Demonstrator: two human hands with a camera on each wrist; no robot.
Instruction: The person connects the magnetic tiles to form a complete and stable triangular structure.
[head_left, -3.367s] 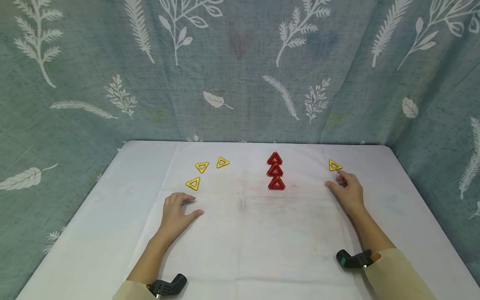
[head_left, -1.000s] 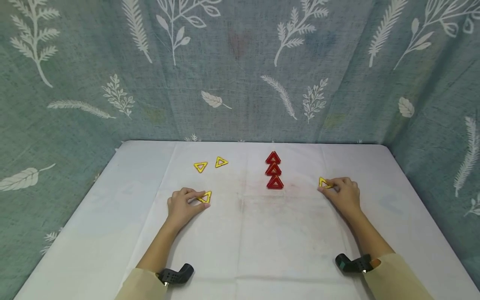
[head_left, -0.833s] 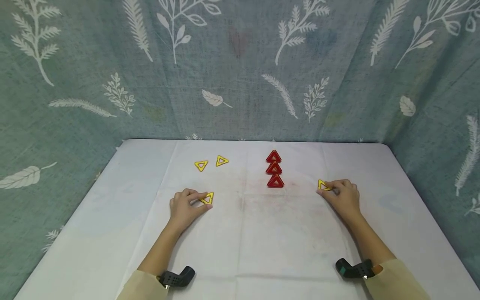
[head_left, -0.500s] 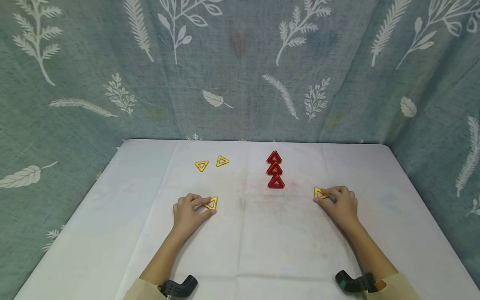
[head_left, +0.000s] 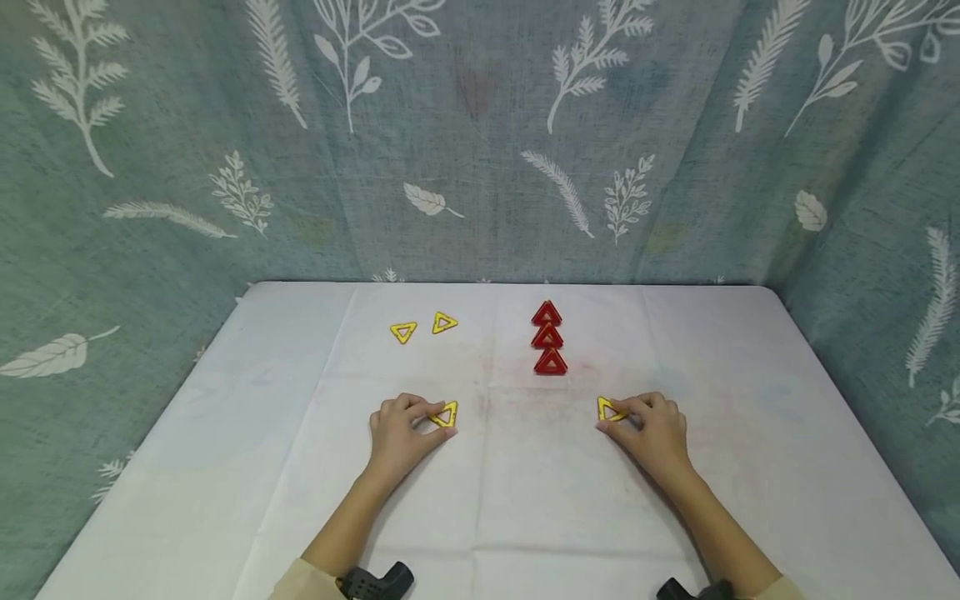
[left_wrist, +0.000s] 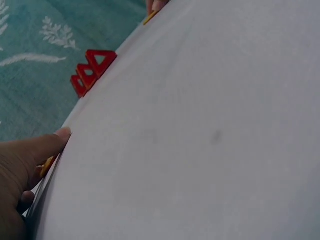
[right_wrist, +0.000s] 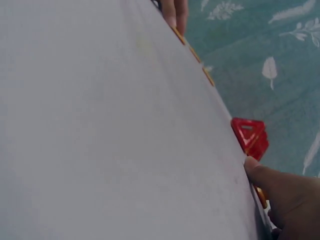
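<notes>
My left hand [head_left: 401, 437] pinches a yellow triangle frame [head_left: 453, 415] between thumb and fingers, flat against the white table. A second yellow triangle [head_left: 602, 410] is pinched the same way by my right hand [head_left: 655, 437]. Behind and between the hands, three red triangles stand upright in a row from front to back: a front one [head_left: 551, 372], a middle one [head_left: 547, 344] and a rear one [head_left: 547, 322]. In the left wrist view the red triangles [left_wrist: 106, 52] rise above the tabletop; my thumb and fingers partly hide the held yellow piece [left_wrist: 46, 167].
Two more yellow triangles, one [head_left: 403, 326] beside the other [head_left: 436, 323], lie flat at the back left. The tabletop [head_left: 525, 500] is covered in white cloth. A green leaf-patterned curtain [head_left: 480, 233] surrounds its back and sides.
Each hand has picked up a yellow triangle, the left from the left group and the right from the back right. Both hands have brought them inward and nearer the front. The red triangles stayed put.
</notes>
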